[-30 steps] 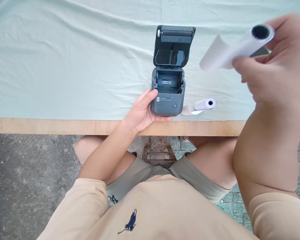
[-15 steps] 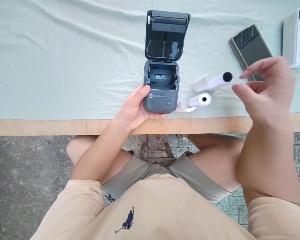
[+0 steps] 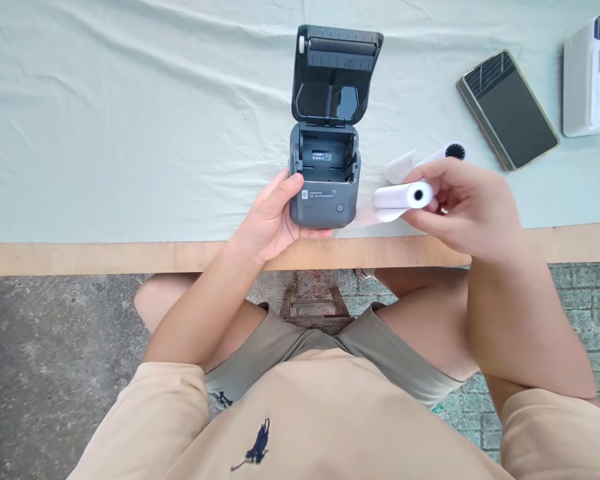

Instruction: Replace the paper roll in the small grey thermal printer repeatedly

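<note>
A dark grey label printer [image 3: 325, 203] stands with its lid [image 3: 333, 80] flipped up and its paper compartment bare inside. My left hand [image 3: 275, 217] grips its lower left side, thumb on the front face and fingers underneath. To the right, my right hand [image 3: 467, 203] has thumb and fingers closed around the end of a small white paper roll [image 3: 395, 196] with a dark core hole. A loose strip trails from that roll toward the printer. Just behind lies a second white roll [image 3: 425, 159] with a black toothed core, partly covered by my right fingers.
A smartphone [image 3: 515, 110] lies at the upper right, beside a white box [image 3: 580, 87] with blue lettering. Pale cloth [image 3: 130, 133] covers the table up to its wooden front edge [image 3: 105, 258].
My right hand has come down and left from near the phone and taken hold of the small paper roll, which has shifted slightly. My left hand still holds the printer.
</note>
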The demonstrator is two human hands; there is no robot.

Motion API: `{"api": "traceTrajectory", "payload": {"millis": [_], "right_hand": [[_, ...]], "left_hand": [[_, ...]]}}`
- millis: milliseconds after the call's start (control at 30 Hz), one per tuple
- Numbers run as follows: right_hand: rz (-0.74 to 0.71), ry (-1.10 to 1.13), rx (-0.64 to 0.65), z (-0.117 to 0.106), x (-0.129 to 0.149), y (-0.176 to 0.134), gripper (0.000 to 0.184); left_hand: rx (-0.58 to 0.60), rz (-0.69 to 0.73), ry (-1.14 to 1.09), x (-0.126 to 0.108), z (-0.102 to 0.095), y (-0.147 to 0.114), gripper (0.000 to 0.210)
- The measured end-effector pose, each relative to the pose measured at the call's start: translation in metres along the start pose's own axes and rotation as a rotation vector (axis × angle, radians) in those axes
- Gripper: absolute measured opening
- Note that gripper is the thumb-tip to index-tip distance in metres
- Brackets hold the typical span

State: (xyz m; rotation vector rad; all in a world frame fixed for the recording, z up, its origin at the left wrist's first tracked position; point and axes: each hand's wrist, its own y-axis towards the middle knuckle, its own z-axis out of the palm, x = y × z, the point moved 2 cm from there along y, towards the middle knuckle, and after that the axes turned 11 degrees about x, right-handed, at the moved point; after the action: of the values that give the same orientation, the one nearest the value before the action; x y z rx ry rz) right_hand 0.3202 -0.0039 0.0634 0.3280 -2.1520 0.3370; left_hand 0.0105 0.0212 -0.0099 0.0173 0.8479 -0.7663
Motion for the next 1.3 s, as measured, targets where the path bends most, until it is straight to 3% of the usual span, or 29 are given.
{"api": "traceTrajectory", "payload": {"millis": [100, 167, 233, 300, 400, 533, 667, 933, 1100, 1233, 1300], "right_hand": [[-0.16, 0.164, -0.081, -0.002, 0.015, 0.008, 0.05], [-0.185, 0.258, -0.089, 0.002, 0.021, 0.017, 0.072], [-0.188, 0.297, -0.046, 0.011, 0.026, 0.029, 0.081], [-0.223, 0.202, -0.021, 0.024, 0.034, 0.041, 0.069], [-0.245, -0.128, -0.041, 0.042, 0.046, 0.055, 0.029], [-0.189, -0.466, -0.051, 0.051, 0.053, 0.062, 0.041], [-0.121, -0.616, -0.092, 0.045, 0.045, 0.063, 0.031], [-0.185, -0.606, -0.056, 0.042, 0.04, 0.068, 0.012], [-0.429, -0.524, -0.088, 0.052, 0.037, 0.057, 0.021], [-0.351, -0.521, -0.016, 0.057, 0.028, 0.054, 0.021], [-0.331, -0.508, -0.07, 0.055, 0.03, 0.054, 0.023]], "left_hand": [[-0.012, -0.005, 0.011, 0.001, 0.003, -0.001, 0.056], [-0.017, 0.012, 0.006, 0.003, 0.004, 0.0, 0.057], [-0.025, 0.056, -0.016, 0.005, 0.006, 0.0, 0.056], [-0.039, 0.099, -0.032, 0.005, 0.008, 0.0, 0.053], [-0.065, 0.055, -0.006, 0.003, 0.015, -0.003, 0.05], [-0.105, 0.043, 0.04, 0.0, 0.021, -0.009, 0.052], [-0.093, 0.025, 0.053, 0.001, 0.023, -0.012, 0.059], [-0.053, 0.033, 0.045, 0.001, 0.022, -0.008, 0.06], [-0.038, 0.055, 0.038, -0.001, 0.022, -0.007, 0.073], [-0.075, 0.046, 0.065, 0.0, 0.023, -0.009, 0.072], [-0.079, 0.041, 0.071, 0.002, 0.022, -0.01, 0.076]]}}
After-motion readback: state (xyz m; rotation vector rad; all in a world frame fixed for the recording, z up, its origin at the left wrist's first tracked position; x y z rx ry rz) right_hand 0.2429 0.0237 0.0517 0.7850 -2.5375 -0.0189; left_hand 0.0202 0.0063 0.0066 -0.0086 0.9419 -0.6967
